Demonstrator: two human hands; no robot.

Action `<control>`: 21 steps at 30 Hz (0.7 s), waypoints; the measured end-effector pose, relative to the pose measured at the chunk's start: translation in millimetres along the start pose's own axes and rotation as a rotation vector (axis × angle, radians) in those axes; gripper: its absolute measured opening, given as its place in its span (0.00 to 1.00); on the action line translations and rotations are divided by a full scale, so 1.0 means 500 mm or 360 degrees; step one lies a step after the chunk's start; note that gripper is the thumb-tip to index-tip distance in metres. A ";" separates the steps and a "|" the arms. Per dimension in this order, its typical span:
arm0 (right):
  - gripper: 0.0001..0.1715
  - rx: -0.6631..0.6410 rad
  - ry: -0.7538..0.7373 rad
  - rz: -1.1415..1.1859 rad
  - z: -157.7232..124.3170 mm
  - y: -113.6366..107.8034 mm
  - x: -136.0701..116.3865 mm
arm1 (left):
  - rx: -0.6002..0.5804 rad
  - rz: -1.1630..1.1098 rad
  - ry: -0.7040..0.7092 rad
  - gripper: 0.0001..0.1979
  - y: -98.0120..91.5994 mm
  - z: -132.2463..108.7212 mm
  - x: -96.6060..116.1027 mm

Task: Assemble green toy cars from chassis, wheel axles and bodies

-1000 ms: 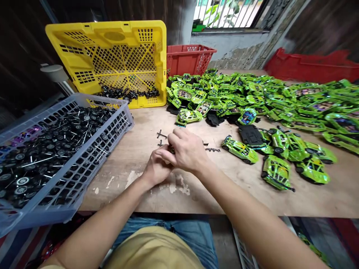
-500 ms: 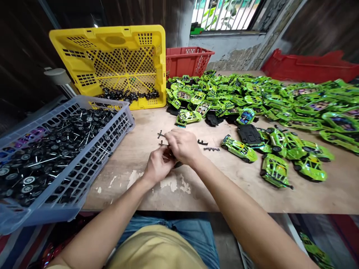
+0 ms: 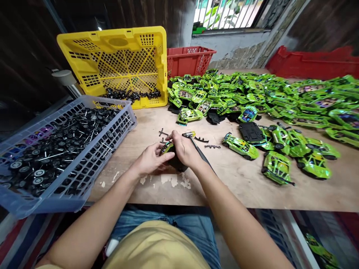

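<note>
The green toy car (image 3: 167, 148) sits just above the wooden table (image 3: 241, 183), near its front edge, pinched between both hands. The left hand (image 3: 150, 161) curls loosely around its near side. The right hand (image 3: 185, 150) closes over its top, fingers bent. A small hammer (image 3: 197, 147) lies just beside the right wrist; whether it touches cannot be told.
</note>
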State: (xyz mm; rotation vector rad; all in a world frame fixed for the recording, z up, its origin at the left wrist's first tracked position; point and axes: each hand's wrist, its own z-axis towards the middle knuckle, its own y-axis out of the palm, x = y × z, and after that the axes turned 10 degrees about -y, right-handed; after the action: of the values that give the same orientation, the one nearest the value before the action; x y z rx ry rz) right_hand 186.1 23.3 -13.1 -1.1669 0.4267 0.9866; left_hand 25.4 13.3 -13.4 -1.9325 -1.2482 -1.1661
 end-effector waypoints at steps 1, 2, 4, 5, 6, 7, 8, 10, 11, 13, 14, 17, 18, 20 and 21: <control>0.31 -0.0035 -0.0016 0.0014 0.003 -0.011 -0.003 | 0.0024 -0.0023 -0.0114 0.20 -0.010 0.005 0.001; 0.27 -0.0032 -0.0016 0.0014 0.001 -0.023 -0.003 | 0.0059 -0.0055 -0.0227 0.17 -0.021 0.010 -0.001; 0.23 0.0018 0.0029 0.0029 -0.018 -0.046 0.001 | 0.0107 -0.0191 -0.0442 0.12 -0.042 0.020 -0.008; 0.22 0.0029 0.0063 0.0094 -0.035 -0.056 0.005 | 0.0113 -0.0291 -0.0521 0.11 -0.053 0.023 -0.012; 0.21 0.0013 0.0087 0.0212 -0.054 -0.063 0.009 | 0.0110 -0.0392 -0.0579 0.10 -0.063 0.026 -0.016; 0.21 -0.0020 0.0093 0.0353 -0.074 -0.066 0.014 | 0.0097 -0.0485 -0.0621 0.10 -0.072 0.027 -0.020; 0.22 -0.0053 0.0077 0.0478 -0.094 -0.066 0.018 | 0.0077 -0.0563 -0.0658 0.10 -0.080 0.028 -0.022; 0.30 -0.0078 -0.0015 0.0597 -0.123 -0.058 0.027 | 0.0034 -0.0673 -0.0722 0.10 -0.091 0.028 -0.025; 0.33 -0.0073 -0.0076 0.0597 -0.132 -0.052 0.030 | 0.0010 -0.0711 -0.0747 0.10 -0.093 0.028 -0.026; 0.28 -0.0028 -0.0184 0.0564 -0.136 -0.039 0.035 | -0.0042 -0.0769 -0.0761 0.09 -0.094 0.029 -0.028; 0.23 0.0003 -0.0234 0.0563 -0.132 -0.035 0.036 | -0.0069 -0.0790 -0.0761 0.09 -0.092 0.030 -0.030; 0.13 0.0091 -0.0379 0.0543 -0.114 -0.035 0.032 | -0.0190 -0.0807 -0.0798 0.10 -0.085 0.033 -0.037; 0.12 0.0108 -0.0428 0.0513 -0.108 -0.039 0.028 | -0.0238 -0.0793 -0.0825 0.10 -0.082 0.034 -0.038; 0.10 0.0121 -0.0524 0.0453 -0.100 -0.053 0.021 | -0.0344 -0.0750 -0.0874 0.13 -0.077 0.033 -0.039; 0.10 0.0113 -0.0571 0.0430 -0.098 -0.061 0.018 | -0.0377 -0.0740 -0.0882 0.14 -0.075 0.032 -0.038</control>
State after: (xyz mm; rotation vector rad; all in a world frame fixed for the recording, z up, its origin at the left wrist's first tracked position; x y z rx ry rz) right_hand 225.4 -19.2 -20.9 -0.8576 0.3322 1.3763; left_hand -6.6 33.5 -37.8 -2.3117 -2.0117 -1.0561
